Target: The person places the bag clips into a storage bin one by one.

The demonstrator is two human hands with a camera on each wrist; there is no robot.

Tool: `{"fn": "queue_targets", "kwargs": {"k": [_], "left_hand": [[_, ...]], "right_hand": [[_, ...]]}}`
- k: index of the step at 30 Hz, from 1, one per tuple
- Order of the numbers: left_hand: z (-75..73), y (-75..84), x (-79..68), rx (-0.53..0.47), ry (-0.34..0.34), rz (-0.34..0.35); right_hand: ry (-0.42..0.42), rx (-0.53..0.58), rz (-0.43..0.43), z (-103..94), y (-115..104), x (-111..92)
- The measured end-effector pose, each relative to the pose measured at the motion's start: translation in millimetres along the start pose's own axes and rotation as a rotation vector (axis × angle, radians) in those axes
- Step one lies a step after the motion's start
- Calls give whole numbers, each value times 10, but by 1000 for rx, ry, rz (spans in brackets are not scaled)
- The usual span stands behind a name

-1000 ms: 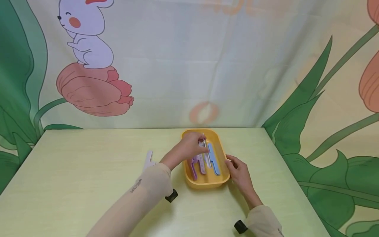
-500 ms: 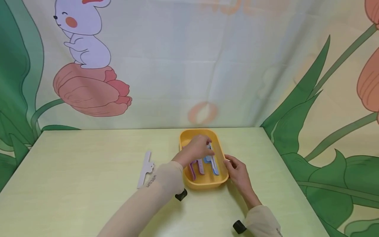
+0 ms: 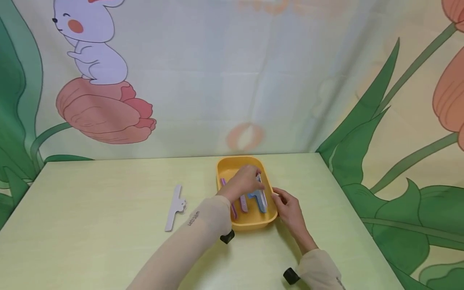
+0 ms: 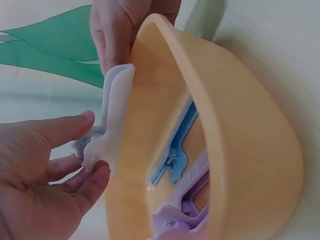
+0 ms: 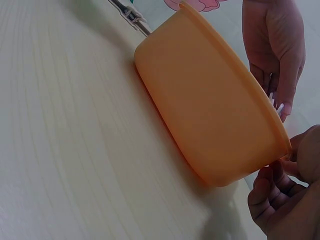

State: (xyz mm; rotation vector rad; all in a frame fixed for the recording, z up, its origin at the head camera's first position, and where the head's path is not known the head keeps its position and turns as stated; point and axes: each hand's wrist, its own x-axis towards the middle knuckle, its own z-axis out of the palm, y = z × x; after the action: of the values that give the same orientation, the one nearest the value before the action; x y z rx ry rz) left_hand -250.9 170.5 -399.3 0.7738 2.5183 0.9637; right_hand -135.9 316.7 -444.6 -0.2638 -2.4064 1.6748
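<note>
My left hand (image 3: 244, 181) is over a yellow plastic basket (image 3: 253, 226) and pinches a white long-bar clip (image 4: 119, 105) between thumb and fingers. In the left wrist view this clip stands beside the basket's inner wall, above a blue clip (image 4: 181, 137) lying on the bottom. Purple clips (image 4: 191, 187) lie beside the blue one, partly hidden by the near rim. My right hand (image 3: 293, 209) grips the basket's right rim, thumb on top and fingers beneath, as the right wrist view shows.
A pale lavender long-bar clip (image 3: 176, 206) lies on the light wooden table (image 3: 108, 201), left of the basket. Behind the table's back edge hangs a cloth backdrop (image 3: 195, 88) printed with a rabbit and flowers.
My left hand has moved right with the white clip, from beside the purple clips to over the blue one. The lavender clip came out from behind my sleeve. The right hand keeps its grip.
</note>
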Motion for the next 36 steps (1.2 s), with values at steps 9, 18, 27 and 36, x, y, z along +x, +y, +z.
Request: {"fn": "queue_targets", "kwargs": {"k": [9, 18, 27, 36], "left_hand": [[52, 0, 53, -4, 6, 11], [143, 7, 85, 0, 20, 41], [124, -34, 35, 6, 34, 19], [44, -71, -13, -13, 40, 36]], "right_hand": [[4, -8, -21, -5, 54, 31], [4, -22, -21, -5, 263, 109], [4, -38, 12, 4, 187, 81], [29, -30, -8, 27, 447, 176]]}}
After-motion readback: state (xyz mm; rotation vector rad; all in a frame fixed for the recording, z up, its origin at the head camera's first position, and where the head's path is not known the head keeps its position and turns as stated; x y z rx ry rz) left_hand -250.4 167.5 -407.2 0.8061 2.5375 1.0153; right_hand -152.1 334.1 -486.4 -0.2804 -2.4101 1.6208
